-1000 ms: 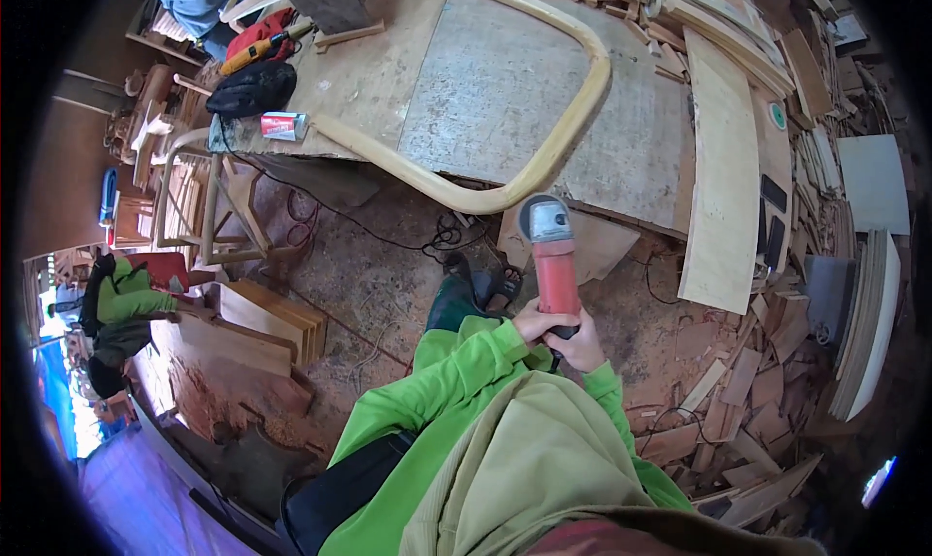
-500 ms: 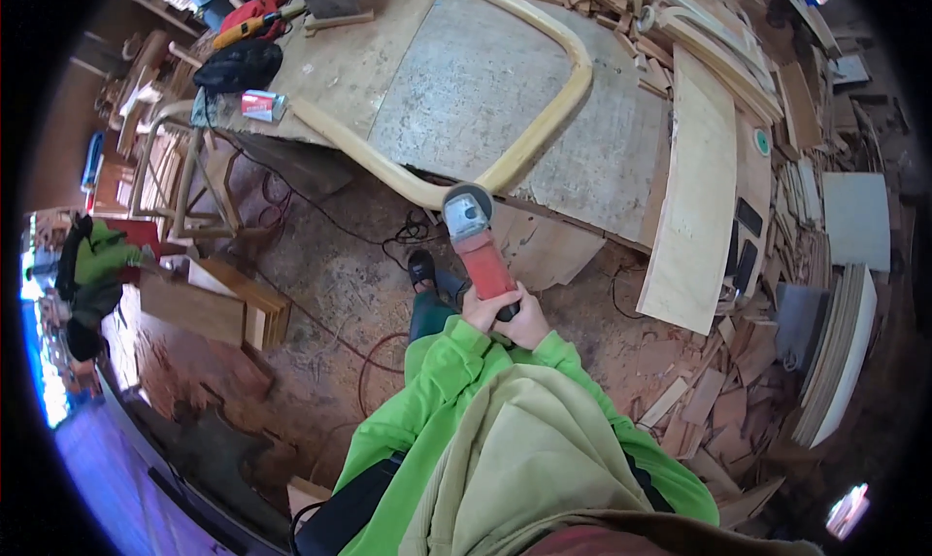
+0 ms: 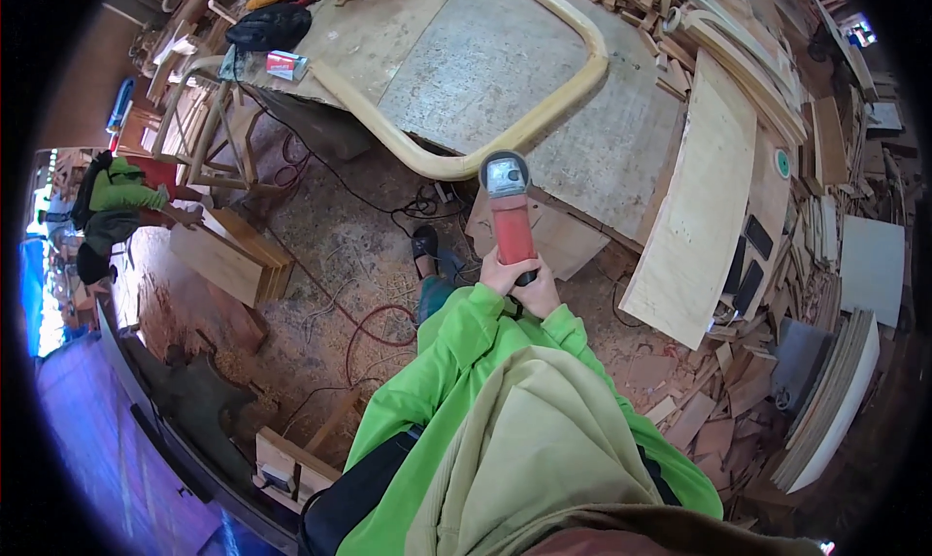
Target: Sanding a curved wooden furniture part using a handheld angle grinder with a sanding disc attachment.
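Observation:
Both my hands are wrapped round a red angle grinder (image 3: 513,234) with a grey metal head, held out in front of me. My left hand (image 3: 507,272) grips the left side of its body; my right hand (image 3: 540,294) closes round the dark rear end. The round disc (image 3: 504,170) overlaps the near curve of a bent, pale wooden frame (image 3: 427,161) in this view; whether it touches the wood I cannot tell. That frame lies on a worn workbench (image 3: 456,66), its near bend jutting past the bench's front edge.
Loose wood offcuts (image 3: 670,56) pile up at the back right, beside a long curved panel (image 3: 694,206). Cords and a red hose (image 3: 364,328) cross the sawdust-strewn floor. At the left a person in green (image 3: 121,192) is beside stacked boards (image 3: 228,255).
The view has shifted, so the bench appears higher and farther right. The grinder has moved a little right along the frame. The person at the left now has an arm stretched toward the boards.

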Available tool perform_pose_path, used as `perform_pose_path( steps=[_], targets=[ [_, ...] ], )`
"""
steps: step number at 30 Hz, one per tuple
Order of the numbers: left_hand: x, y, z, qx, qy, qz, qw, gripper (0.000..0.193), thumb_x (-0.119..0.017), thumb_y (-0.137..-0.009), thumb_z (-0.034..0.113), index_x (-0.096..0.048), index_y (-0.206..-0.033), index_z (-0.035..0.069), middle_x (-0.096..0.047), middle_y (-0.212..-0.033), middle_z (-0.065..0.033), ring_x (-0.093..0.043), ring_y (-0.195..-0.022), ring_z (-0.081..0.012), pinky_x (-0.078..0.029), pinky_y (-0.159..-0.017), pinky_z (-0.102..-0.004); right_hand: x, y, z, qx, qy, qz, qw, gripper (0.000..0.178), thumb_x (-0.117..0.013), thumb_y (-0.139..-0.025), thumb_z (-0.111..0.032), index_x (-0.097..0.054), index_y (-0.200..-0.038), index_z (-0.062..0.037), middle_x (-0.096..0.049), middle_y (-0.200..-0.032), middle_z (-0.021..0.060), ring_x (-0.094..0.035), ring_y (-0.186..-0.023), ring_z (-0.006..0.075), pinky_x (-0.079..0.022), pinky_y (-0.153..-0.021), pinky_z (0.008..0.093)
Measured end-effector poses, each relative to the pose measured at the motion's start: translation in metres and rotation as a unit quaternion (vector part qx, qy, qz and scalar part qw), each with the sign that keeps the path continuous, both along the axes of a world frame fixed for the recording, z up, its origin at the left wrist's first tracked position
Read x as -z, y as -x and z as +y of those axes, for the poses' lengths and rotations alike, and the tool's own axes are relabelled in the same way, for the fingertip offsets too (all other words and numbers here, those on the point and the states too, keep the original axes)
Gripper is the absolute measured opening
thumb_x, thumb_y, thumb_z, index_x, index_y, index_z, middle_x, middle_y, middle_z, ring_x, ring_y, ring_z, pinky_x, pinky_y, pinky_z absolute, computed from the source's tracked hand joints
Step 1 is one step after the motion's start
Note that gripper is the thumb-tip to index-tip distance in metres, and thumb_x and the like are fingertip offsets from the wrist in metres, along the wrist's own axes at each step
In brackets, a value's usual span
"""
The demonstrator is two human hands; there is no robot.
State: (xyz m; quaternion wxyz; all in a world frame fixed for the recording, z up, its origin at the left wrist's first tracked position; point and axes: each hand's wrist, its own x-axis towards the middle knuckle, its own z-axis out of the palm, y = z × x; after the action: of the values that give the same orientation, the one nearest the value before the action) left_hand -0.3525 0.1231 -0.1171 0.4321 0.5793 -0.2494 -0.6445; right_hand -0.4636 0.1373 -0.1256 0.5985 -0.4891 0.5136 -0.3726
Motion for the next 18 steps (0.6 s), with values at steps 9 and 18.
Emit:
perform_pose_path(
  steps=[9,18],
  targets=[
    [0.02,-0.003,0.006,-0.091,-0.039,-0.01,0.995,0.039,-0.08,-0.068,0.012,-0.064,-0.102,0.001,-0.067,-0.095,-0.0065,-0.064,-0.085,-0.0158,-0.051,-0.079,-0.03,-0.002,0.003,-0.008,-0.053,0.04,0.062,0.996,0.06,-0.078,-0.064,-0.014,-0.054,-0.118,-0.0017,-0.065,-0.101,0.015,-0.063,-0.096,0.0222,-0.049,-0.085,0.0355],
    [-0.004,0.003,-0.001,-0.028,0.024,-0.018,0.999,0.04,-0.08,-0.07,0.013,-0.063,-0.104,0.001,-0.067,-0.097,-0.0064,-0.064,-0.087,-0.0148,-0.05,-0.082,-0.0299,0.011,0.005,-0.007,-0.017,-0.001,0.006,1.0,0.059,-0.076,-0.066,-0.01,-0.053,-0.119,-0.0005,-0.064,-0.103,0.0133,-0.061,-0.096,0.0204,-0.048,-0.084,0.0347]
  ],
)
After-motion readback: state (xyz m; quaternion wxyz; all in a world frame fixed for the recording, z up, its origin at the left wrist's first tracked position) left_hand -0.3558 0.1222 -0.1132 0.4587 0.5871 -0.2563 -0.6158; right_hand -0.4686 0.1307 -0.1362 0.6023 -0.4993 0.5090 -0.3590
